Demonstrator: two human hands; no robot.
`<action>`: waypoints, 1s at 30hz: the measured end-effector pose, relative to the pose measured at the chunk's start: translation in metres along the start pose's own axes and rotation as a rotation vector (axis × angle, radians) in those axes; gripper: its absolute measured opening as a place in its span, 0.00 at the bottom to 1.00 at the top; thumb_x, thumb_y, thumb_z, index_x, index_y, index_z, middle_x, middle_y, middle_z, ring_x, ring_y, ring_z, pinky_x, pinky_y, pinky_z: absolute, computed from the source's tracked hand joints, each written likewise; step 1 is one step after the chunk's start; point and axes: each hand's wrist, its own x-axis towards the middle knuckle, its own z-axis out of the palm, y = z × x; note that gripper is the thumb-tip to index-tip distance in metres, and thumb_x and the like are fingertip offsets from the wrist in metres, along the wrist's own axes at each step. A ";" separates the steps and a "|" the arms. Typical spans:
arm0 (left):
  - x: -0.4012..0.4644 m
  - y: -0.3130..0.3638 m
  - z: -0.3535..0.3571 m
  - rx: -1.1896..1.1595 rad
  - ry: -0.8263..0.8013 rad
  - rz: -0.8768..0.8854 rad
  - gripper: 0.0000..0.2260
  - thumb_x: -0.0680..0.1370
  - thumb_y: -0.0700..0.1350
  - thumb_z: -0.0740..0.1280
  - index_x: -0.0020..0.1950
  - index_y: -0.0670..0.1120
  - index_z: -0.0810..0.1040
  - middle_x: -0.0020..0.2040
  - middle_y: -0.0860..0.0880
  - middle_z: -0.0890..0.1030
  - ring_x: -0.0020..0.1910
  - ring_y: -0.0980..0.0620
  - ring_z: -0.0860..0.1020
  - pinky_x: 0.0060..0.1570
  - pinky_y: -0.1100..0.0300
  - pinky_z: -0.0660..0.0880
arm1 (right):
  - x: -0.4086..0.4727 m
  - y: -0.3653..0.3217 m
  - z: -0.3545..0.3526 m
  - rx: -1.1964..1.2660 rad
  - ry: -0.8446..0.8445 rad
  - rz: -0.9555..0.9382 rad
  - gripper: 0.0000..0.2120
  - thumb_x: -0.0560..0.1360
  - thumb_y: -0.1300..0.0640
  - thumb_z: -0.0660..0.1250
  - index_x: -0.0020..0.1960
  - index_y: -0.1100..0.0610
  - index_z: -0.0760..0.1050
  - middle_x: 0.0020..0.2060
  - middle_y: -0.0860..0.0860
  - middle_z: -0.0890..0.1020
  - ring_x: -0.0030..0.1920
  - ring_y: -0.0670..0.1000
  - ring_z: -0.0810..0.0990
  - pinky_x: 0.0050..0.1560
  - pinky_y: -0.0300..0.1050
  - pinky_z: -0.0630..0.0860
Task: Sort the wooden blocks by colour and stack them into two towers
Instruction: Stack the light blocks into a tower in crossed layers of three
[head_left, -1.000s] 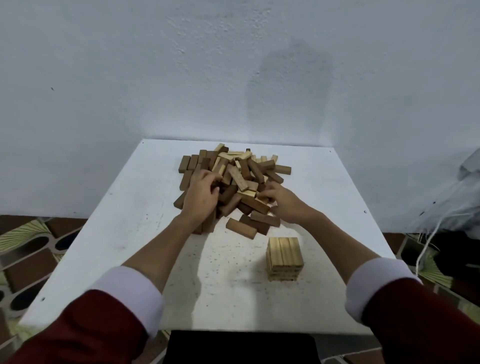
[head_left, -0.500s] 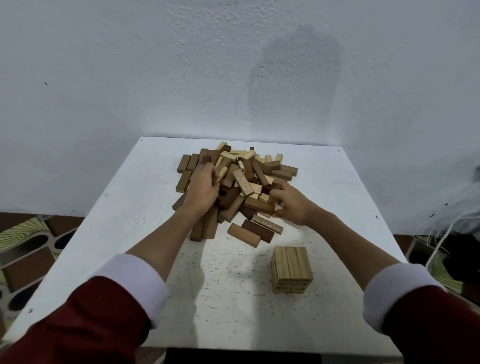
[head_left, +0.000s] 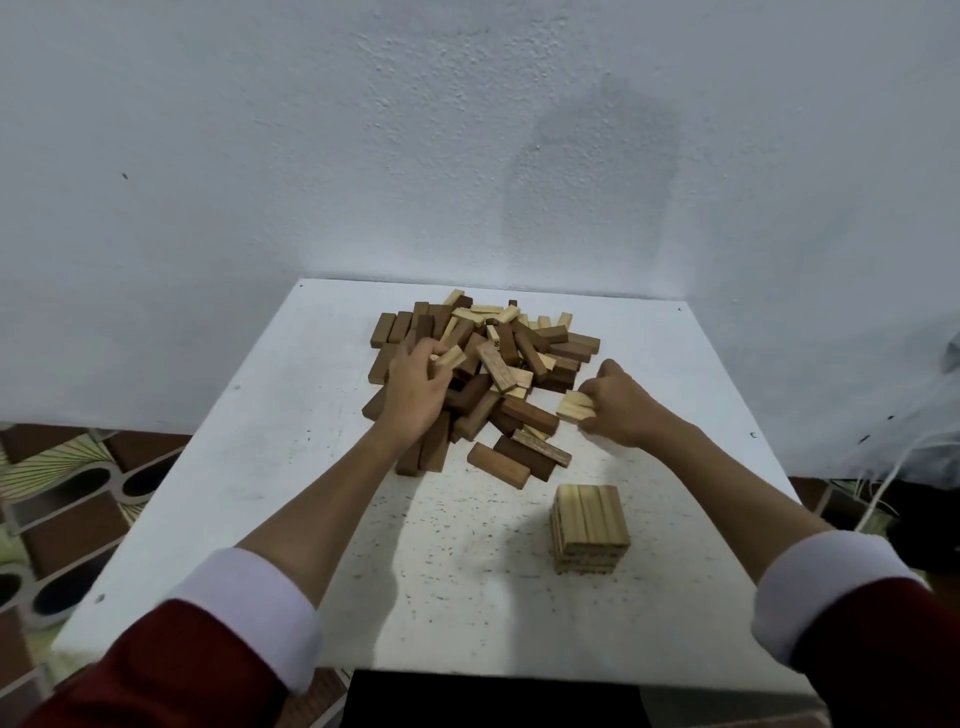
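Our left hand (head_left: 415, 387) lies on the left part of the pile (head_left: 493, 374) and grasps one light block (head_left: 448, 359), whose long axis points away and to the right. To the right of the pile, our right hand (head_left: 618, 402) holds two or so light blocks (head_left: 575, 406), just above the surface (head_left: 291, 467). The light tower (head_left: 589, 527) stands near us, below the right hand and well apart from the left one. So we judge the right hand is nearer to place first. No dark tower exists yet.

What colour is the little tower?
Light, pale wood: the little tower, seen in the head view.
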 end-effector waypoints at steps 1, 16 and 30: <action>-0.006 0.004 -0.002 -0.034 0.008 0.008 0.05 0.80 0.43 0.62 0.53 0.44 0.74 0.52 0.46 0.72 0.49 0.52 0.72 0.42 0.68 0.68 | -0.004 -0.002 -0.008 0.027 0.031 0.003 0.19 0.72 0.58 0.71 0.61 0.63 0.75 0.52 0.55 0.67 0.50 0.52 0.68 0.44 0.36 0.61; -0.107 0.006 -0.022 -0.267 -0.154 -0.030 0.09 0.75 0.38 0.69 0.50 0.51 0.76 0.35 0.53 0.73 0.33 0.59 0.69 0.32 0.72 0.67 | -0.092 -0.144 -0.013 0.625 0.102 0.073 0.11 0.71 0.62 0.70 0.53 0.60 0.81 0.46 0.52 0.80 0.35 0.45 0.76 0.27 0.29 0.71; -0.143 -0.044 -0.024 0.196 -0.043 0.239 0.13 0.78 0.41 0.63 0.61 0.49 0.77 0.57 0.51 0.73 0.54 0.53 0.67 0.51 0.54 0.69 | -0.095 -0.157 0.098 0.407 0.223 0.202 0.20 0.78 0.50 0.63 0.64 0.62 0.71 0.57 0.58 0.72 0.62 0.56 0.65 0.62 0.49 0.67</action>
